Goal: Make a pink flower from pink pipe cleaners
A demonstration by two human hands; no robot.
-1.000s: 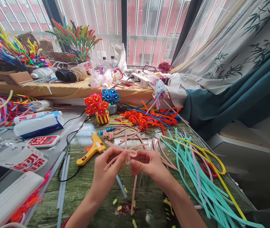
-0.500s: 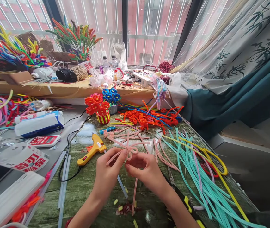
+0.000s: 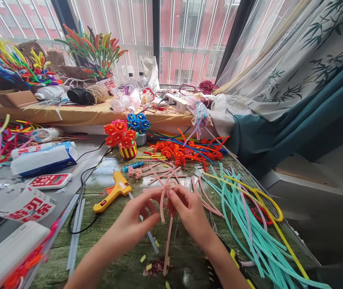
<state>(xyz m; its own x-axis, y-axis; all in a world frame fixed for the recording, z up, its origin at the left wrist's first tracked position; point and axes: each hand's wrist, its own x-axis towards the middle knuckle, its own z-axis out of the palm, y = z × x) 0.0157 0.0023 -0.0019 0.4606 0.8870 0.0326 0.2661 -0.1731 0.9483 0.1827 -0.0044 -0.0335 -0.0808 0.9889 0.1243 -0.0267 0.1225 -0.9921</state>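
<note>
A pink pipe cleaner flower point(image 3: 169, 185), with loops and loose ends around its centre, is pinched between the thumb and fingers of my right hand point(image 3: 188, 208). One long pink strand point(image 3: 168, 243) hangs below it towards the table. My left hand point(image 3: 143, 214) has its thumb spread away from its fingers. Its index fingertip reaches beside the flower, close to a strand that sticks out downward; whether it touches is hard to see. Just beyond the hands lie more pink pipe cleaners point(image 3: 206, 196) and small finished pink pieces point(image 3: 134, 172).
A yellow glue gun point(image 3: 114, 192) lies left, its black cord point(image 3: 82, 200) trailing beside clear glue sticks point(image 3: 76, 233). Turquoise pipe cleaners point(image 3: 250, 224) cover the right side. Behind are orange pieces point(image 3: 186, 150), a striped pot of red flowers point(image 3: 127, 150) and blue flowers point(image 3: 138, 122).
My left hand has released its pinch on the flower, its thumb dropping away. My right thumb and fingers have closed on the flower's centre, and the flower has turned.
</note>
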